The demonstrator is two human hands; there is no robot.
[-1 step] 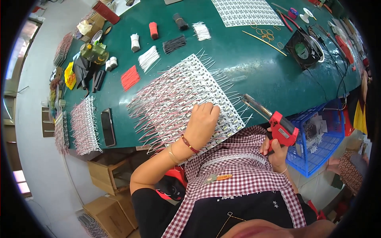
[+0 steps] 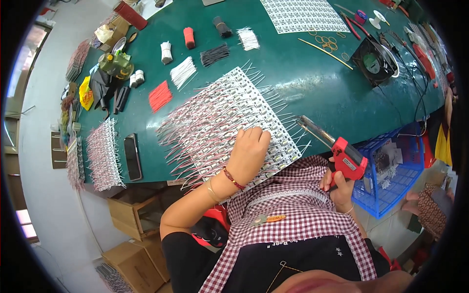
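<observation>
A white panel of small circuit boards (image 2: 254, 97) lies at the table's near edge, covered with rows of pale components and red and white wires that stick out past its sides. My left hand (image 2: 251, 149) rests over its near part with the fingers curled in; whatever they pinch is hidden under the hand. In my right hand (image 2: 341, 189) is a red soldering gun (image 2: 348, 160), held by its handle beside the panel's right corner. Its metal barrel (image 2: 316, 131) points up and left, the tip close to the wire ends at the panel's right side.
Red wires (image 2: 160, 96), white wires (image 2: 183, 73) and black wires (image 2: 215, 54) lie in piles beyond the panel. At left are a phone (image 2: 132, 156) and another wired panel (image 2: 104, 155). A black fan (image 2: 373, 61) stands at right, above a blue crate (image 2: 386, 190) below the table.
</observation>
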